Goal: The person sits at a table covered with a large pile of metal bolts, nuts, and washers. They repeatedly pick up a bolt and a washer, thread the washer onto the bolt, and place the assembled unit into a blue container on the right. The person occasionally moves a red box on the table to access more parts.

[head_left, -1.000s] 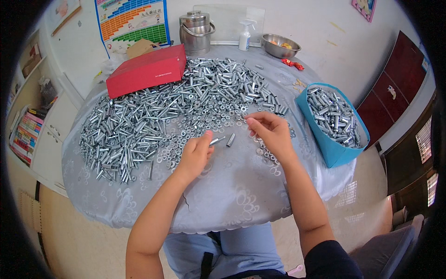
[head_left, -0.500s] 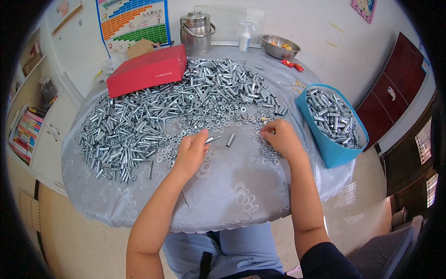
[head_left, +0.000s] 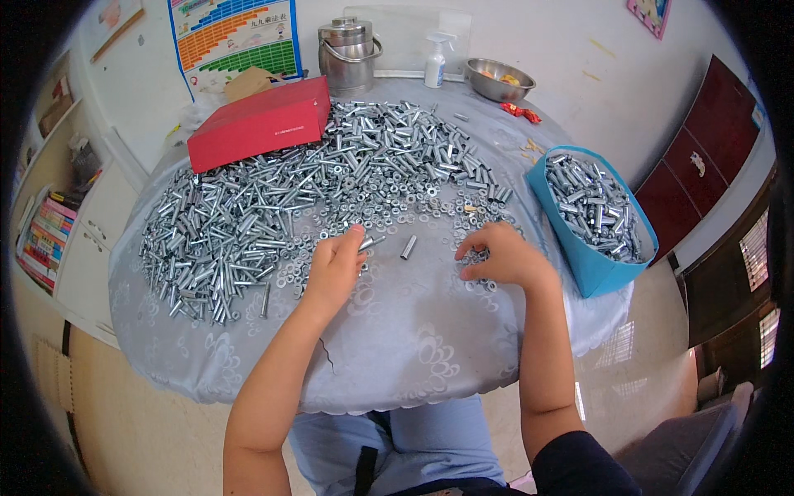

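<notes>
My left hand [head_left: 334,269] is closed round a silver metal bolt [head_left: 371,242], whose end juts out past the fingers to the right. Just right of it, a single short metal sleeve [head_left: 408,247] lies on the grey cloth. My right hand [head_left: 511,256] hovers over a patch of small washers [head_left: 481,285], its thumb and forefinger apart and no object visible between them. Beyond both hands spreads a big heap of bolts and sleeves [head_left: 248,202], with nuts and washers [head_left: 364,213] strewn along its near edge.
At the right stands a blue fabric bin [head_left: 608,277] full of assembled-looking metal fasteners. A red box [head_left: 256,132] rests on the heap's back left. Behind are a steel pot [head_left: 347,62], a spray bottle [head_left: 435,66] and a steel bowl [head_left: 500,87].
My right hand's thumb and forefinger have spread from a pinch, and the hand sits slightly lower. My left hand has shifted a little left, still gripping the bolt.
</notes>
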`<control>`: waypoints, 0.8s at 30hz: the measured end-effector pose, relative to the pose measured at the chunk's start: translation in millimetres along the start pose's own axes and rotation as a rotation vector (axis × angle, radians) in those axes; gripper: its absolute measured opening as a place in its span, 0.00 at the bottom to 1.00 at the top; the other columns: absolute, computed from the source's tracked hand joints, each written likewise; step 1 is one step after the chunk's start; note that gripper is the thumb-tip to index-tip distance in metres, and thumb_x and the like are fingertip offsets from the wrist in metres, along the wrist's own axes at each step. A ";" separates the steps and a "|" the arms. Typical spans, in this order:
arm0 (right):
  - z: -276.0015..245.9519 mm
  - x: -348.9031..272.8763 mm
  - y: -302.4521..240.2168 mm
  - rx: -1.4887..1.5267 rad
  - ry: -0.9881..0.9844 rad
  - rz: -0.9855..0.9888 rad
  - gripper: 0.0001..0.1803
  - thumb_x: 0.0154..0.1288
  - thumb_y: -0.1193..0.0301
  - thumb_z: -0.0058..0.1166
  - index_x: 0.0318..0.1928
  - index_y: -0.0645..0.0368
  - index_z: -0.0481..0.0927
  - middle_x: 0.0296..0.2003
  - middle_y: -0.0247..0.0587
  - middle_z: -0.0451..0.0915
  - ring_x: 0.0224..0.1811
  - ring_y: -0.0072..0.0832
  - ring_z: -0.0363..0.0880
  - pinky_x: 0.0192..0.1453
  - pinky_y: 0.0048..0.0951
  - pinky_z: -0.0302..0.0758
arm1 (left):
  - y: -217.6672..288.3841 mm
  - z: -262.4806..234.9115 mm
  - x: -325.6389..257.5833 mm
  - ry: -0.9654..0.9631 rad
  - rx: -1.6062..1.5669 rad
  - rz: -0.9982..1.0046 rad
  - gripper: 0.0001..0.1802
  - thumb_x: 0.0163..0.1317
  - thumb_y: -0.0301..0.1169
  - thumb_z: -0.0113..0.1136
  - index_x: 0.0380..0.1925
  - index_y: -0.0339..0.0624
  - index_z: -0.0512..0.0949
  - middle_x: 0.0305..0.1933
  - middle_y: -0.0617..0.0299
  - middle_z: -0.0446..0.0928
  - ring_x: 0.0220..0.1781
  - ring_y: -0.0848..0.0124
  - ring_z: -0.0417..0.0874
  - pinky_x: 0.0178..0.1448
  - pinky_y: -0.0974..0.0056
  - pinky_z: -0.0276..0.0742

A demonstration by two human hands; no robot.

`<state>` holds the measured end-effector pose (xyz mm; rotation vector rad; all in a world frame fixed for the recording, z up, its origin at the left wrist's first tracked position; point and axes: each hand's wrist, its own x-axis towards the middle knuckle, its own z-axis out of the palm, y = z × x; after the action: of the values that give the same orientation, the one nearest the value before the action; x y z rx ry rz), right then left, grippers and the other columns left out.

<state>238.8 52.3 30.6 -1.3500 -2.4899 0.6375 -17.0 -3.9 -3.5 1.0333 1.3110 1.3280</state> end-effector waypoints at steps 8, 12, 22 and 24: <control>1.6 -1.3 -5.4 -0.028 -0.021 0.003 0.13 0.40 0.69 0.64 0.31 0.53 0.82 0.31 0.40 0.75 0.43 0.35 0.68 0.48 0.32 0.67 | 4.3 1.8 -2.7 -0.007 0.013 0.019 0.27 0.63 0.47 0.47 0.08 0.45 0.61 0.11 0.71 0.59 0.14 0.81 0.58 0.29 0.73 0.66; 2.9 4.8 -1.8 0.054 -0.068 -0.004 0.12 0.40 0.70 0.64 0.30 0.57 0.81 0.32 0.41 0.77 0.41 0.36 0.70 0.46 0.32 0.68 | 0.7 -0.5 -0.6 -0.026 0.025 0.031 0.27 0.63 0.46 0.46 0.08 0.45 0.61 0.11 0.71 0.58 0.15 0.81 0.58 0.31 0.72 0.67; 6.5 1.7 -2.7 0.020 0.049 -0.041 0.09 0.41 0.72 0.64 0.28 0.59 0.81 0.30 0.41 0.78 0.41 0.36 0.71 0.46 0.32 0.69 | 4.1 2.9 -3.2 -0.044 0.067 0.029 0.27 0.64 0.46 0.46 0.09 0.45 0.61 0.12 0.72 0.58 0.17 0.81 0.59 0.37 0.71 0.69; 6.2 3.2 -2.9 0.021 0.032 -0.045 0.09 0.41 0.72 0.64 0.28 0.58 0.82 0.29 0.41 0.78 0.39 0.36 0.72 0.45 0.32 0.69 | 3.8 2.4 -3.3 -0.052 0.081 0.034 0.27 0.64 0.46 0.45 0.09 0.45 0.60 0.12 0.72 0.58 0.17 0.81 0.58 0.39 0.70 0.70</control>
<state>232.3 52.0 26.6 -1.2829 -2.4735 0.6255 -14.3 -6.6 0.7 1.1424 1.3224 1.2738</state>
